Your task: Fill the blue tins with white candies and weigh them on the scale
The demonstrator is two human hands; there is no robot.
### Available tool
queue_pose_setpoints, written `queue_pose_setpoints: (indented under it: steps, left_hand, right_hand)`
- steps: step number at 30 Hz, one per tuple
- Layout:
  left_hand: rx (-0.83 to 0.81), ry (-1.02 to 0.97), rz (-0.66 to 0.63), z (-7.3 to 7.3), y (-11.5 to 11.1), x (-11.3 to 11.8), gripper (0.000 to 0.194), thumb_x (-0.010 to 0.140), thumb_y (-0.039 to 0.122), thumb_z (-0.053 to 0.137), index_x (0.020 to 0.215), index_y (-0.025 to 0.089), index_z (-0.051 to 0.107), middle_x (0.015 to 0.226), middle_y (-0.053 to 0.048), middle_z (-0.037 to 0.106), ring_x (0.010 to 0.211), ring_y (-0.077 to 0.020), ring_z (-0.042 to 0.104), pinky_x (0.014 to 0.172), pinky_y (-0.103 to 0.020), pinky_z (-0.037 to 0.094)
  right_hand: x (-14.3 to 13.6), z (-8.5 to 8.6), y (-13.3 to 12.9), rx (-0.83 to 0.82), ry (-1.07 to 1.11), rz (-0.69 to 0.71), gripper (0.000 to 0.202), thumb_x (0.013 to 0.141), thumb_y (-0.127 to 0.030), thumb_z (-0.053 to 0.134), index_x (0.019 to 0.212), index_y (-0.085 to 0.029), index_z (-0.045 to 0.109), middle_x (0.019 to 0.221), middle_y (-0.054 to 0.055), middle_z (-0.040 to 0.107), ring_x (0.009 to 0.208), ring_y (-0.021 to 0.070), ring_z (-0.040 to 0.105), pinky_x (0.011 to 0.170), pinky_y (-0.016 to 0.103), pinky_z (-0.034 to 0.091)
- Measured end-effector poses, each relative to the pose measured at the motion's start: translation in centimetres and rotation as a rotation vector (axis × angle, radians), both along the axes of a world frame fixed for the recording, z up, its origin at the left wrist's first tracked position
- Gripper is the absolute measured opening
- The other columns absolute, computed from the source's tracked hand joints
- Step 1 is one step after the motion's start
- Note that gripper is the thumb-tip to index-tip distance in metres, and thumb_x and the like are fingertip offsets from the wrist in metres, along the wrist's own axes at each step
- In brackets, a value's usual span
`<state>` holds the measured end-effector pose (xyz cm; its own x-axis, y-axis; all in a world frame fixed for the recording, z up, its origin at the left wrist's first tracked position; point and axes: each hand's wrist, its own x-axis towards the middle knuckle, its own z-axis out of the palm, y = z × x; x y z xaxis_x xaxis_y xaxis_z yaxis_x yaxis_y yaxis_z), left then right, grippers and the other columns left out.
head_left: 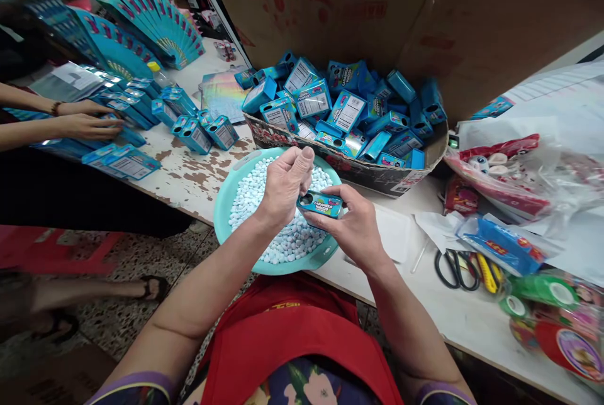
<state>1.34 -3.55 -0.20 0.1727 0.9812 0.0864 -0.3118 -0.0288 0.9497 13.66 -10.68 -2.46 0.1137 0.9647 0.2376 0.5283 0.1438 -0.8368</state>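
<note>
My right hand [356,222] grips a small blue candy box [324,205] with "Caramelo Macizo" lettering, its dark round opening turned up and to the left. Just above that opening is my left hand [285,186], its fingers curled closed; whatever they hold is hidden. Both hands are over a light turquoise basin [221,216], which holds many small pale candies [245,204]. Behind the basin, a cut-down cardboard carton [363,177] is heaped with similar blue boxes [346,109].
On the left, a co-worker's hands [89,121] handle blue boxes beside fanned blue packaging [155,21]. Several upright boxes [195,136] stand between us. To my right lie scissors [457,270], a yellow cutter [489,273], green tape [545,290] and plastic bags [509,172].
</note>
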Motion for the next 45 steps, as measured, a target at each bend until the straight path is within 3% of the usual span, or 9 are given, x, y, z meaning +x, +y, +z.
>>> queue_pose_setpoints:
  steps: [7,14,17,21,26,30,32,39,45]
  left_hand:
    - [0.084,0.129,-0.011,-0.2,-0.3,0.1,0.041,0.084,0.056,0.068,0.068,0.019,0.06,0.057,0.003,0.043,0.051,-0.0086,0.038,0.047,-0.024,0.03]
    - [-0.078,0.02,0.048,-0.9,0.9,-1.0,0.044,0.082,0.06,0.066,0.068,0.021,0.05,0.05,0.009,0.022,0.042,-0.0082,0.02,0.04,-0.023,0.016]
    - [0.053,0.439,-0.043,-2.7,1.8,-4.0,0.035,0.082,0.052,0.067,0.07,0.021,0.058,0.054,0.003,0.046,0.051,-0.0119,0.042,0.048,-0.024,0.034]
    - [0.342,1.015,-0.06,-3.7,3.9,-6.4,0.021,0.082,0.041,0.066,0.084,0.021,0.069,0.096,-0.006,0.071,0.096,-0.0238,0.063,0.086,-0.035,0.048]
    - [0.614,1.22,-0.045,-2.1,10.7,-0.6,0.024,0.091,0.028,0.053,0.108,0.019,0.068,0.114,-0.009,0.068,0.109,-0.0245,0.062,0.093,-0.034,0.046]
    - [0.627,1.568,-0.54,-1.9,16.6,6.1,0.046,0.079,0.023,0.072,0.125,0.022,0.064,0.123,-0.009,0.066,0.116,-0.0287,0.059,0.095,-0.035,0.045]
    - [0.571,1.682,-0.643,-2.3,17.9,8.0,0.054,0.076,0.026,0.078,0.127,0.019,0.063,0.118,-0.008,0.068,0.112,-0.0285,0.059,0.095,-0.037,0.045]
    - [0.533,1.506,-0.49,-1.0,16.3,6.6,0.046,0.078,0.025,0.081,0.118,0.008,0.063,0.103,-0.005,0.066,0.116,-0.0263,0.045,0.117,-0.06,0.017]
    - [0.603,1.29,-0.087,3.0,12.2,2.0,0.048,0.078,0.026,0.078,0.122,0.015,0.062,0.096,-0.002,0.062,0.089,-0.0175,0.051,0.098,-0.041,0.042]
  right_hand:
    - [-0.1,-0.1,0.3,0.007,0.003,0.002,0.033,0.07,-0.039,0.083,0.094,-0.022,0.067,0.092,0.002,0.073,0.084,0.0207,0.068,0.075,0.031,0.049]
    - [1.3,-0.3,-0.5,0.013,0.123,-0.021,0.037,0.068,-0.041,0.086,0.096,-0.022,0.07,0.09,0.001,0.073,0.079,0.0191,0.067,0.073,0.03,0.052]
    - [4.3,-0.7,-3.0,0.042,0.168,-0.116,0.041,0.065,-0.046,0.088,0.096,-0.024,0.071,0.087,0.0,0.073,0.075,0.0187,0.067,0.068,0.029,0.053]
    - [9.4,-3.2,-7.0,0.117,0.128,-0.436,0.046,0.061,-0.052,0.088,0.095,-0.024,0.072,0.088,0.003,0.074,0.074,0.0203,0.068,0.066,0.031,0.055]
    - [12.8,-7.9,-8.0,0.03,0.049,-0.674,0.052,0.062,-0.056,0.084,0.096,-0.018,0.072,0.089,0.006,0.074,0.078,0.0231,0.068,0.074,0.038,0.056]
    - [13.5,-10.3,-7.5,-0.004,0.119,-0.61,0.054,0.064,-0.049,0.084,0.105,-0.018,0.069,0.104,0.009,0.073,0.096,0.0263,0.068,0.091,0.046,0.054]
    - [13.9,-10.5,-7.8,0.043,0.183,-0.589,0.059,0.066,-0.043,0.085,0.116,-0.019,0.064,0.12,0.011,0.069,0.112,0.0268,0.064,0.101,0.048,0.05]
    - [14.7,-8.4,-9.7,0.269,0.235,-0.806,0.038,0.078,-0.035,0.078,0.11,-0.02,0.065,0.111,0.008,0.068,0.101,0.021,0.068,0.094,0.045,0.054]
    - [13.6,-7.4,-9.4,0.408,0.109,-0.761,0.028,0.082,-0.031,0.074,0.107,-0.022,0.065,0.107,0.006,0.066,0.1,0.0219,0.068,0.088,0.043,0.057]
